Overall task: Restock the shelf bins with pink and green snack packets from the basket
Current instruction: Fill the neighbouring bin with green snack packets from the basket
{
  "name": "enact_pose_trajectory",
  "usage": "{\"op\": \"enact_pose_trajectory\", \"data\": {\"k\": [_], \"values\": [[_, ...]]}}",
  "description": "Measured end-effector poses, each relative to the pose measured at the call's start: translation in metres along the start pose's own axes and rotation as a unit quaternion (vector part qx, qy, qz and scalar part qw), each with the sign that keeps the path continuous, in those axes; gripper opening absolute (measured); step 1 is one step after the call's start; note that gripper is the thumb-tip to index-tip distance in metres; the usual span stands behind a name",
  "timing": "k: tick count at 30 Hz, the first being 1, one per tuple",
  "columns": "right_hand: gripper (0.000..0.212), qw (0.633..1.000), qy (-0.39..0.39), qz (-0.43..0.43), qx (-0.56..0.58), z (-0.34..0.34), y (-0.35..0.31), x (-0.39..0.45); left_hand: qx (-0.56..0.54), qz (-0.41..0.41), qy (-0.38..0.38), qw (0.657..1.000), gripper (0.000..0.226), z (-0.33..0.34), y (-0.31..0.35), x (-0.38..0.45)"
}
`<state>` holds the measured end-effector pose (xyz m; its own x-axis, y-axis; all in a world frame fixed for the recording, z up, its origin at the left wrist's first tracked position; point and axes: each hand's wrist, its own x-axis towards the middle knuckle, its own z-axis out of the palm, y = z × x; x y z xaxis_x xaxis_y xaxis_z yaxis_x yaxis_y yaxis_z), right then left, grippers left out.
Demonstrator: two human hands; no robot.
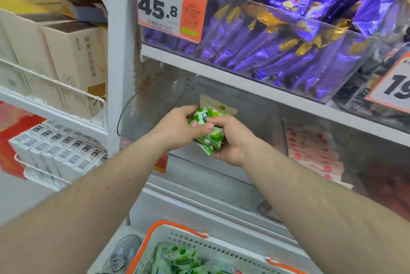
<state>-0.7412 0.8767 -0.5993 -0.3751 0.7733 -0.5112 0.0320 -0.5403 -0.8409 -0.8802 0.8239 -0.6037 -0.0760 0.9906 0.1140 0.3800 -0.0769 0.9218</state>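
A bundle of green snack packets [209, 135] is held between both hands at the mouth of a clear shelf bin [142, 116] on the middle shelf. My left hand [180, 128] grips the bundle from the left, thumb across its front. My right hand [230, 140] cups it from below and the right. One green packet [218, 106] stands upright inside the bin behind the hands. Pink packets [310, 154] fill the neighbouring bin to the right. At the bottom edge, a white basket with orange rim [155, 232] holds more green packets [177, 259].
Above sits a clear bin of purple wrapped snacks [288, 36] with an orange price tag reading 45.8 [170, 7]. A white upright post [119, 51] separates a left rack of beige cartons [73, 63] and small white boxes [60, 149]. A shoe [124, 253] shows beside the basket.
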Motion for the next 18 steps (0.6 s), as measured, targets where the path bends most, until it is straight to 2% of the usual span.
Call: {"op": "enact_pose_trajectory", "data": {"k": [2,4,6,7,10,13,16,18], "values": [[0.016,0.999,0.033,-0.017,-0.025,0.007,0.0,0.027,0.163,-0.015,0.056,0.985,0.045,-0.003,-0.012,0.004],[0.029,0.987,0.108,-0.092,-0.078,0.01,-0.001,0.058,0.256,-0.034,0.109,0.96,0.044,-0.008,-0.02,0.0],[0.051,0.953,0.191,-0.186,-0.147,0.015,-0.005,0.085,0.268,-0.047,0.116,0.955,0.03,-0.011,-0.022,-0.004],[0.06,0.937,0.205,-0.218,-0.179,0.019,-0.007,0.093,0.27,-0.057,0.111,0.955,0.024,-0.011,-0.024,-0.004],[0.075,0.918,0.18,-0.272,-0.226,0.027,-0.006,0.118,0.275,-0.093,0.093,0.952,0.014,-0.012,-0.024,-0.002],[0.077,0.904,0.162,-0.248,-0.309,0.034,0.002,0.143,0.275,-0.112,0.073,0.952,0.013,-0.012,-0.025,0.0],[0.083,0.838,0.261,-0.178,-0.446,0.033,0.006,0.156,0.282,-0.109,0.063,0.951,0.015,-0.01,-0.024,-0.001],[0.081,0.842,0.289,-0.166,-0.424,0.033,0.005,0.159,0.29,-0.103,0.07,0.949,0.019,-0.01,-0.024,0.0]]}}
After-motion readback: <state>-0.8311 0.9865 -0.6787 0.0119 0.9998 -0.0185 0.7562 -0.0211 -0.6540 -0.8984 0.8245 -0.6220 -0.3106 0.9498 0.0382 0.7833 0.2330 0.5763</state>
